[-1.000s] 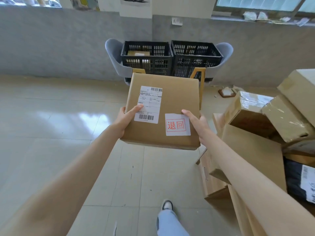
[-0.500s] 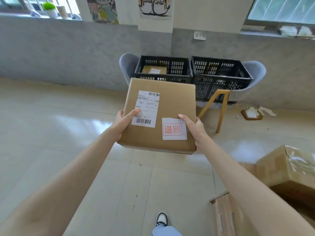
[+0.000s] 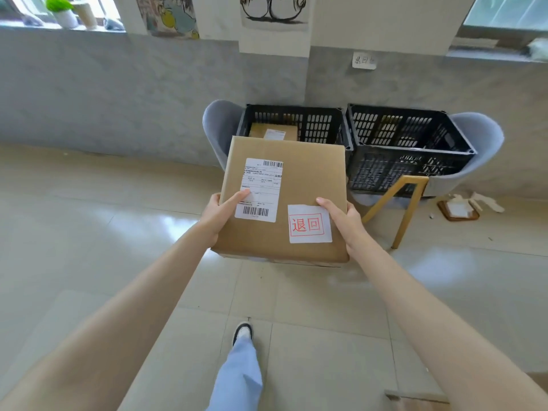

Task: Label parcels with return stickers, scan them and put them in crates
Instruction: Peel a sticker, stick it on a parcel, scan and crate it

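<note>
Parcel [image 3: 308, 185]: flat brown cardboard box, held in the air over the tiled floor [image 3: 89, 232], between both outstretched arms, top face tilted toward the camera. Its far edge overlaps the near rim of the left crate [image 3: 323, 126] in this view; contact cannot be judged.

Left hand [image 3: 218, 213]: grips the parcel's left edge, thumb lying flat across the shipping label [image 3: 261, 189]; remaining fingers are under the box, so I cannot tell how they lie.

Right hand [image 3: 345, 219]: grips the right edge, thumb on top, its tip touching the upper right corner of the return sticker [image 3: 309, 223]; other fingers hidden beneath.

Return sticker: white, red boxed characters, near the parcel's near-right corner. Shipping label: white, barcodes at top and bottom, left half of top face.

Left crate, black, slotted, sits on a grey chair [image 3: 219, 129]; holds one small labelled box [image 3: 274, 132]. Right crate [image 3: 409, 149], black, touches it on the right, on a second grey chair [image 3: 477, 140].

Shoe [image 3: 243, 332] and pale blue trouser leg at bottom centre.
</note>
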The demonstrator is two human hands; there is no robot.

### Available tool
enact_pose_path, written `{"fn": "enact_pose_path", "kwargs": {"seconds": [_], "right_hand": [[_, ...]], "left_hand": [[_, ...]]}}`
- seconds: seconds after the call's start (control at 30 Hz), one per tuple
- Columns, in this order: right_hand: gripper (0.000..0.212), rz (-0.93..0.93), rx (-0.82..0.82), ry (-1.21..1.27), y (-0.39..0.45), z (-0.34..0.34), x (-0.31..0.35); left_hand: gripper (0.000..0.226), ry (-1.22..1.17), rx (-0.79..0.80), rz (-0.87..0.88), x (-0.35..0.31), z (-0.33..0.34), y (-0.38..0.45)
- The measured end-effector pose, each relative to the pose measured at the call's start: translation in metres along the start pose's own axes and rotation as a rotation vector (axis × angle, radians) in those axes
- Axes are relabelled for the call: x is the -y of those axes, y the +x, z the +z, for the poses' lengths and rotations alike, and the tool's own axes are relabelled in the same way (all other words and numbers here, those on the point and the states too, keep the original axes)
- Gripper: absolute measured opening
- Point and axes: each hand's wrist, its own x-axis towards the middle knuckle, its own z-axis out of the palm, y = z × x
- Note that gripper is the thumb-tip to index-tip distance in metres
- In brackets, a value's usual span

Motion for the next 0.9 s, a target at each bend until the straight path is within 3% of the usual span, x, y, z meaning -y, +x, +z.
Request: {"fn": "enact_pose_path", "kwargs": {"seconds": [0.33, 0.43, 0.6, 0.9], "right_hand": [[0.084, -0.021, -0.095, 0.016, 0.116, 0.088, 0.064], [0.082, -0.018, -0.118, 0.029, 0.145, 0.106, 0.079], [0.083, 0.014, -0.130, 0.023, 0.189, 0.124, 0.098], [0.075, 0.040, -0.105, -0.018, 0.293, 0.133, 0.124]], "left_hand": [[0.055, 0.041, 0.079, 0.046, -0.083, -0.032, 0.157], [0.062, 0.054, 0.103, 0.054, -0.104, -0.038, 0.196], [0.071, 0.061, 0.128, 0.022, -0.120, -0.037, 0.252], [0.068, 0.071, 0.124, -0.046, -0.151, -0.005, 0.352]]}}
